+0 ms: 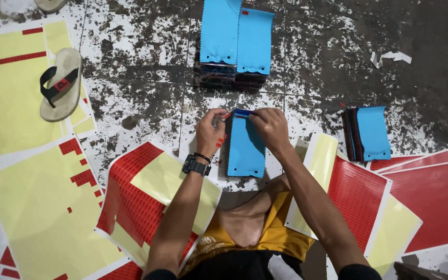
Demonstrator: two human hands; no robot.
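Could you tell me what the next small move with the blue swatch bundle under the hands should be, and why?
Probably press the small red sticker flat near the top edge of the blue swatch bundle: both the left hand and right hand pinch there, and the sticker looks only partly laid down.

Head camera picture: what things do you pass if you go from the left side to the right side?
Flip-flop → left hand → blue swatch book being held → right hand → small blue swatch stack → red sticker sheets.
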